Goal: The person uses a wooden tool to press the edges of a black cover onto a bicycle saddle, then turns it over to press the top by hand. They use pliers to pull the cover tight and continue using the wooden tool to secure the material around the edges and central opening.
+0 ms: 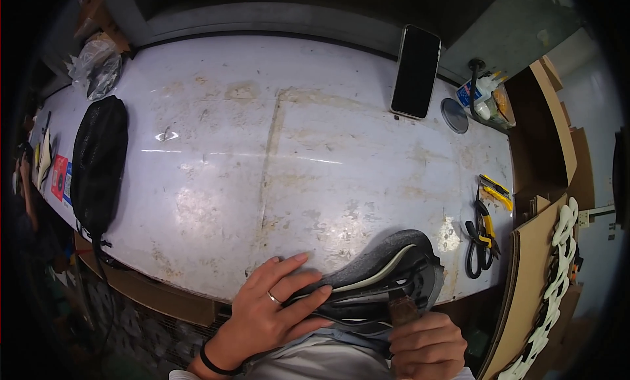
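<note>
At the table's front edge, against my body, lies a dark grey and black piece [417, 272] shaped like a bicycle saddle, broad on the right and narrower on the left. A pale strip [377, 275] curves along it, and black ridges show inside. My left hand [269, 311] grips its narrower end, fingers laid across the top. My right hand [428, 347] is closed round a flat brown tool [401, 309], perhaps a brush, whose tip reaches the broad end. Whether the tip touches, I cannot tell; the fingers hide its handle.
On the stained white table [216, 203] lie a black pouch [100, 163] at left, black-and-yellow pliers [484, 232], black scissors [474, 252] and a yellow cutter [497, 193] at right. A phone [417, 72] leans at the back beside white bottles [482, 95]. Cardboard [525, 268] and white looped pieces [558, 268] stand right.
</note>
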Demonstrator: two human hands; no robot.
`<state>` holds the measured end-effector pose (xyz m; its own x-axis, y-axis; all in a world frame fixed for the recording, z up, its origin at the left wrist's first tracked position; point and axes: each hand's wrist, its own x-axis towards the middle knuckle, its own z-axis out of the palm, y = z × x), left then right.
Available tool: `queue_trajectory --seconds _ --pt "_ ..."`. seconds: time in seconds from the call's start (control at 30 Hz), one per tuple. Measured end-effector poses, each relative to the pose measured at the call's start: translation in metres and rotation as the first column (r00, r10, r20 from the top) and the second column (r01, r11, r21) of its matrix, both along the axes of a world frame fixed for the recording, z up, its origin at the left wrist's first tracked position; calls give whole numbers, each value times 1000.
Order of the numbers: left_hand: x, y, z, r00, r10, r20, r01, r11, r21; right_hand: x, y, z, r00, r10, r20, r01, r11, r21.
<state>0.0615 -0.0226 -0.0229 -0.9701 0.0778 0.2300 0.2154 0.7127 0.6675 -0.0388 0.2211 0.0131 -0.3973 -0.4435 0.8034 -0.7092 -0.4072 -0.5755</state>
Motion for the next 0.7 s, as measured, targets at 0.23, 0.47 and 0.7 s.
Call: queue_trajectory --seconds 0.23,0.47,0.7 --pt "0 3 -5 1000 4 -19 -4 1000 21 0 11 2 993 -101 52 104 993 -52" --pt "3 1 -7 999 33 -12 -32 999 26 7 -1 1 935 -288 207 311 947 -84" --pt "3 2 -6 999 30 -30 -29 999 31 19 4 -1 877 -373 302 384 923 27"
